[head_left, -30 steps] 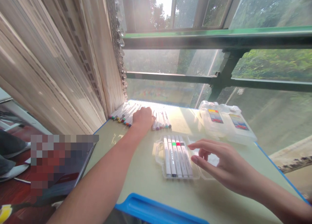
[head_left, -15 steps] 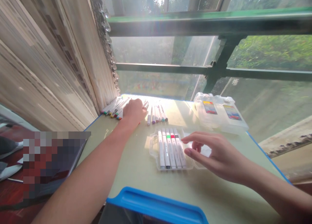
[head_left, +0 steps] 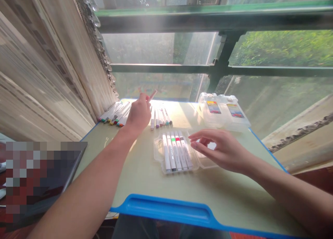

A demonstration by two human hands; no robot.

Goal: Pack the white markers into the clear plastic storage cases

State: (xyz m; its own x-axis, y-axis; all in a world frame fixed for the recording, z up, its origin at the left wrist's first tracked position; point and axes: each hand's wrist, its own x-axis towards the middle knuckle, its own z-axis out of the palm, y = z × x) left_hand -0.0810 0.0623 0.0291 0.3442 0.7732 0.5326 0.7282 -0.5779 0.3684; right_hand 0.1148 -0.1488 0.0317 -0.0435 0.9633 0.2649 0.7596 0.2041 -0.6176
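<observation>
Nearby, a blue trough (head_left: 168, 211) runs along the near edge of the tabletop (head_left: 145, 185); beyond it, around the middle, lies the open case (head_left: 158, 151) with five markers (head_left: 177, 152) side by side; my right hand (head_left: 221, 147) hovers at its right half, fingers slightly apart, holding nothing, well placed to steady the rim; towards the far left corner, my left hand (head_left: 139, 111) has its fingers clamped on a slim pale marker (head_left: 153, 95), raised and tilted; a light, firm pinch and a high lift should spare both the loose pile (head_left: 114, 114) there and the short row (head_left: 156, 119) just right; two clear boxes (head_left: 226, 120) occupy the far right corner.
</observation>
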